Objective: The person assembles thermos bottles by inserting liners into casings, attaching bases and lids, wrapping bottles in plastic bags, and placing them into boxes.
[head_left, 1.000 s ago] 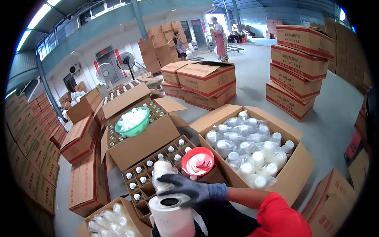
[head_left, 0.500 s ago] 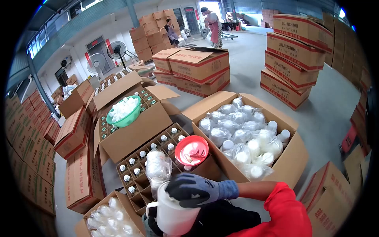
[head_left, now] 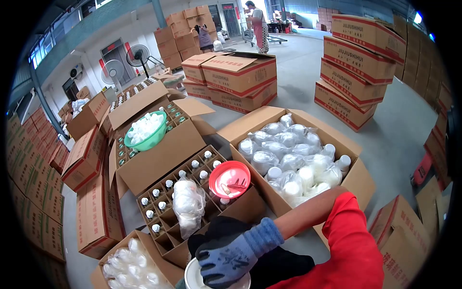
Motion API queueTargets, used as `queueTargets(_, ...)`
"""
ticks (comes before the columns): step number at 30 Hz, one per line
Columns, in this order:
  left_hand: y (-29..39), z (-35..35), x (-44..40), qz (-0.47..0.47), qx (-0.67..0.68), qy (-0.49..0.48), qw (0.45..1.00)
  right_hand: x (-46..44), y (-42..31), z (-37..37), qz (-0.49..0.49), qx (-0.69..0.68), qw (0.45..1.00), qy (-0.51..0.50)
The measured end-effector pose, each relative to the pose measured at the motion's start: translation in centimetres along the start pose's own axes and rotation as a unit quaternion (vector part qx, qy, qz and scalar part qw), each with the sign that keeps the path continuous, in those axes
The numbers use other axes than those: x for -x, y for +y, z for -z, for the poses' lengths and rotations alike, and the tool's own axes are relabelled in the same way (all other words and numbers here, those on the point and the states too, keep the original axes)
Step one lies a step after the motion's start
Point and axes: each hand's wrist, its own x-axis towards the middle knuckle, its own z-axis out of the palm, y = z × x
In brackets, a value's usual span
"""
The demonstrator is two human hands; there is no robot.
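One gloved right hand [head_left: 226, 260] reaches over a white jug [head_left: 190, 277] at the near edge, its fingers bent down at the mouth; that grip covers the opening, so I cannot tell whether the fingers are apart or clamped on something. The left hand is out of sight, so its grip cannot be told. Just beyond the jug stands a carton with dividers [head_left: 250, 206], some of its slots filled with white-capped bottles [head_left: 155, 192]. A plastic-wrapped bundle [head_left: 188, 202] lies across its middle, covering several slots, and a red bowl [head_left: 239, 172] with small red pieces in it sits over its right side, blocking more. To the right, a large open carton [head_left: 357, 190] is full of bagged bottles [head_left: 288, 144]; the red-sleeved arm [head_left: 353, 231] passes in front of its near corner and hides part of it. At the near left, a smaller open carton [head_left: 168, 269] holds more bagged bottles. Farther left, a green bowl [head_left: 156, 139] heaped with white pieces rests on another open carton [head_left: 166, 159], over part of its bottles. Closed boxes [head_left: 356, 72] are stacked at the far right, and two people [head_left: 260, 26] stand far back, beyond other boxes [head_left: 240, 74].
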Motion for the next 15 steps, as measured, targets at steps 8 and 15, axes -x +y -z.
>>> queueTargets(8, -2.2, 5.6, 0.7, 0.037, 0.064, 0.154, 0.985, 0.4, 0.5, -0.1, -0.165, -0.058, 0.984, 0.036)
queueTargets(15, 3.4, 4.6, 0.2, -0.195, -0.059, 0.343, 0.917, 3.3, 0.2, -1.4, -0.386, -0.05, 0.917, 0.084)
